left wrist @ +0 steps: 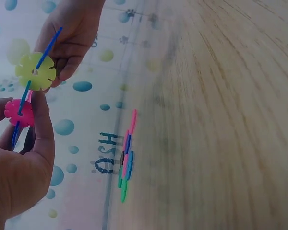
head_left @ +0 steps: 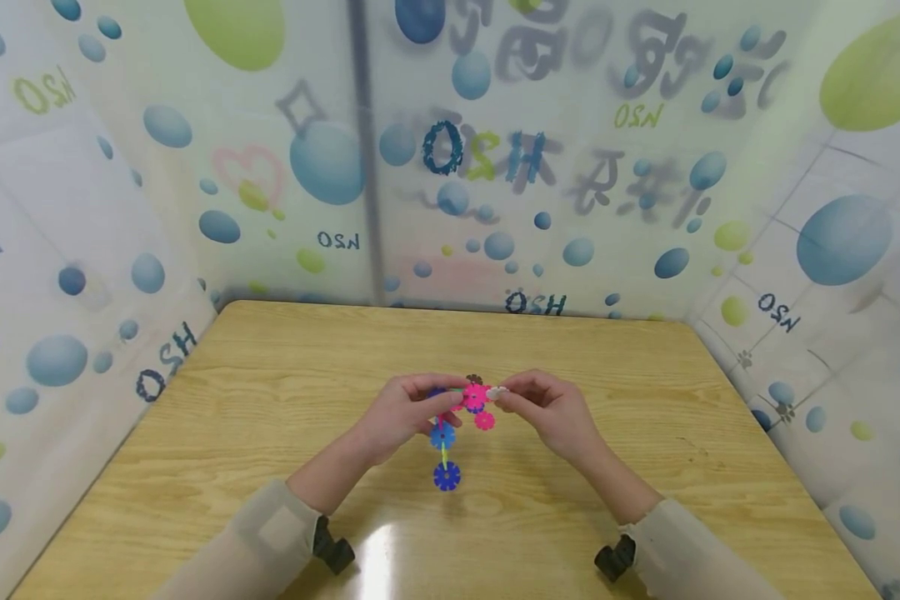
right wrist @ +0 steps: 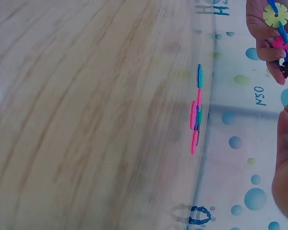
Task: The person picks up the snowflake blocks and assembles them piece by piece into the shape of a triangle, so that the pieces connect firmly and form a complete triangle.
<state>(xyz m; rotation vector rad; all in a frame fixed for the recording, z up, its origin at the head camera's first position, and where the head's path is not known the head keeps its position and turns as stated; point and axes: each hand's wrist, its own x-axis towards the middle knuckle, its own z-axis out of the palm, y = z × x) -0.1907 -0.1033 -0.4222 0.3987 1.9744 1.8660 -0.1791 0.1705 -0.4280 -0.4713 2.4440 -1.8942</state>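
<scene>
Flat plastic snowflake discs (head_left: pixel 474 397) slotted into a cluster, pink, blue, yellow-green, held above the glossy wood-grain table (head_left: pixel 270 433). Left hand (head_left: pixel 403 414) curled, pinching it; right hand (head_left: pixel 547 410) pinching a pale disc (head_left: pixel 497 392) against it. More discs (left wrist: pixel 126 155) lying flat nearby. "OSH" on the bubble-print wall (head_left: pixel 540 158).

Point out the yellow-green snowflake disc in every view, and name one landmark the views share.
Head: not clearly visible; the disc cluster between the two hands hides it.
Left wrist: upper left, the yellow-green snowflake disc sits between the left hand and the right hand.
Right wrist: top right corner, held by the left hand.
Shared landmark: the wooden table.
</scene>
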